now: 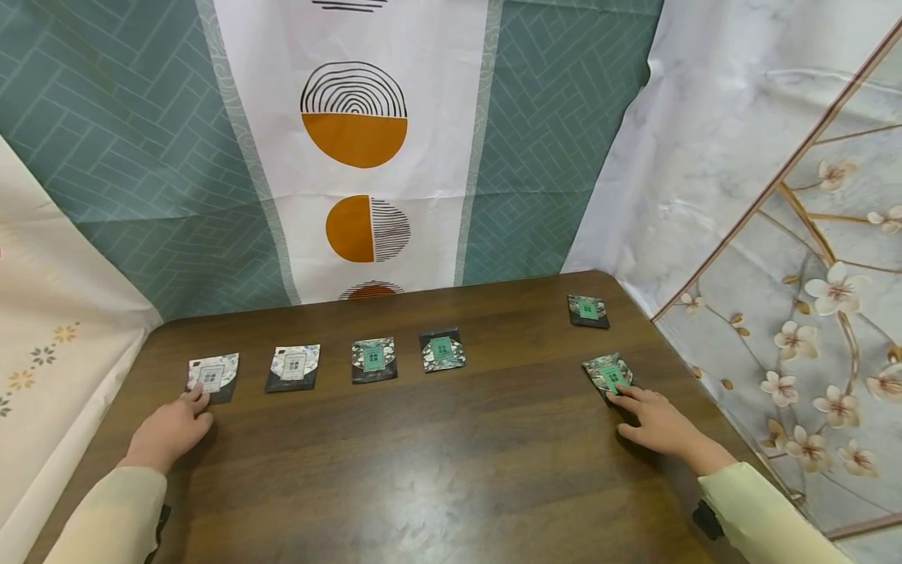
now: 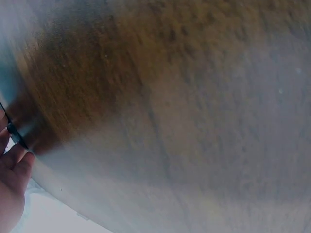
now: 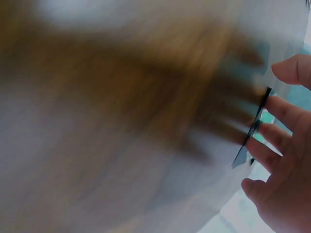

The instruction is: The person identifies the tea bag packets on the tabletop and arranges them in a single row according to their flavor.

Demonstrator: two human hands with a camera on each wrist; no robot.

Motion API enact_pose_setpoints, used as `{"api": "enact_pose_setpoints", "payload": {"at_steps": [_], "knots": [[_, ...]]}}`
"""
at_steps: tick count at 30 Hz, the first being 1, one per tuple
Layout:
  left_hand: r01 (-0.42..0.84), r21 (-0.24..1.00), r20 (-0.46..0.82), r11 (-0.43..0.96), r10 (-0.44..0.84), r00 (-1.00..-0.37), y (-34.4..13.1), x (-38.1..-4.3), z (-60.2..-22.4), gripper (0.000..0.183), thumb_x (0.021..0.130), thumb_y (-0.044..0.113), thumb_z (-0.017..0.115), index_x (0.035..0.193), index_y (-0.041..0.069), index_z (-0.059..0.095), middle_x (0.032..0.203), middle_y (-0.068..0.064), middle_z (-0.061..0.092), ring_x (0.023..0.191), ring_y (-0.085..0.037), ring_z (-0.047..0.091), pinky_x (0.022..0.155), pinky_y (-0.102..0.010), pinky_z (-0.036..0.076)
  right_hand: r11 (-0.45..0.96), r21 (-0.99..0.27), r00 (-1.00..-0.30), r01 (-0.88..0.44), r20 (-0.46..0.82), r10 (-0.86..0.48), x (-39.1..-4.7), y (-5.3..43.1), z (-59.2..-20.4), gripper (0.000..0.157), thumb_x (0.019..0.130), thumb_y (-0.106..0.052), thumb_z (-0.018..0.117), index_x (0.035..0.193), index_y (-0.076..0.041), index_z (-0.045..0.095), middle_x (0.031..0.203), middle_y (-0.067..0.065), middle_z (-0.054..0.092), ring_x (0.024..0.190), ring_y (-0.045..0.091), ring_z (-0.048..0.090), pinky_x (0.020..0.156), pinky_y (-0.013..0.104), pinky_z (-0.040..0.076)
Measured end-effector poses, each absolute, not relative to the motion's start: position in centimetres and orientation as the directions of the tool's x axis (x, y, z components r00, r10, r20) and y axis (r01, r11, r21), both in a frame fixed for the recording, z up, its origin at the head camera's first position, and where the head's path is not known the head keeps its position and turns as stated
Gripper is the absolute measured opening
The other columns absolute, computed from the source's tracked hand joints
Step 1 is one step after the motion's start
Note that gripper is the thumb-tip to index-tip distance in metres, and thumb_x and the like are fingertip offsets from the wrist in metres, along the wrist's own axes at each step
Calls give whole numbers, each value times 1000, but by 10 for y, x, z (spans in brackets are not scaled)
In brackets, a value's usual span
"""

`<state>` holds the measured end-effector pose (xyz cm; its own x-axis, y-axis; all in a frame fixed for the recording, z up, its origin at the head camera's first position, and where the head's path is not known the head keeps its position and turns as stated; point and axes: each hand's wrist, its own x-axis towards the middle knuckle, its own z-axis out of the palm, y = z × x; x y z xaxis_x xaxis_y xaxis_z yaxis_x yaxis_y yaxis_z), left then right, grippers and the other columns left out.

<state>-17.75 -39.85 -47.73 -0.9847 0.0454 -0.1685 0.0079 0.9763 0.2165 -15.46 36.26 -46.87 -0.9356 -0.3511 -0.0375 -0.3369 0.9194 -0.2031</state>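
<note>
At the table's left end, my left hand (image 1: 169,429) touches the lower edge of a white-and-black sachet (image 1: 214,371) with its fingertips. The left wrist view catches only part of that hand (image 2: 13,179) at its left edge. Toward the right end, my right hand (image 1: 655,421) rests its fingertips on a tilted green-labelled sachet (image 1: 607,374). In the right wrist view the right hand (image 3: 286,150) has its fingers spread against the sachet's dark edge, thumb held apart. Both sachets lie flat on the table.
Between the hands lie another white-and-black sachet (image 1: 294,366) and two green-labelled ones, a left (image 1: 374,359) and a right (image 1: 441,349). One more green-labelled sachet (image 1: 588,311) lies near the far right corner. Patterned curtains (image 1: 535,149) hang behind the brown wooden table (image 1: 423,454).
</note>
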Motion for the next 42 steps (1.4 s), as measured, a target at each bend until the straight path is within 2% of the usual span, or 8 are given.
{"api": "enact_pose_setpoints", "payload": {"at_steps": [8,16,42], "knots": [[9,224,-167,975,48,-985,-394,-176,-476,56,97,20,46,137,-20,48,148,-44,36,127,-69,42,98,-73,44,902,-246,-922,-356,-63,-381,-174,323,-470,59,90,-26,68,142,0,59,147,35,52,132,62,49,106,71,42],[-11,227,-188,974,33,-982,-395,-175,-479,57,97,20,44,138,-19,45,149,-44,34,129,-69,39,100,-74,42,902,-219,-914,-373,-80,-397,-187,295,-471,62,90,-32,65,143,0,58,147,34,52,132,59,50,109,69,41],[9,215,-170,977,46,-984,-395,-176,-475,57,98,21,46,137,-20,47,148,-45,36,128,-69,41,98,-74,43,925,-228,-935,-305,-110,-336,-219,218,-476,64,97,-37,60,149,0,51,156,31,45,144,51,42,120,61,36]]}}
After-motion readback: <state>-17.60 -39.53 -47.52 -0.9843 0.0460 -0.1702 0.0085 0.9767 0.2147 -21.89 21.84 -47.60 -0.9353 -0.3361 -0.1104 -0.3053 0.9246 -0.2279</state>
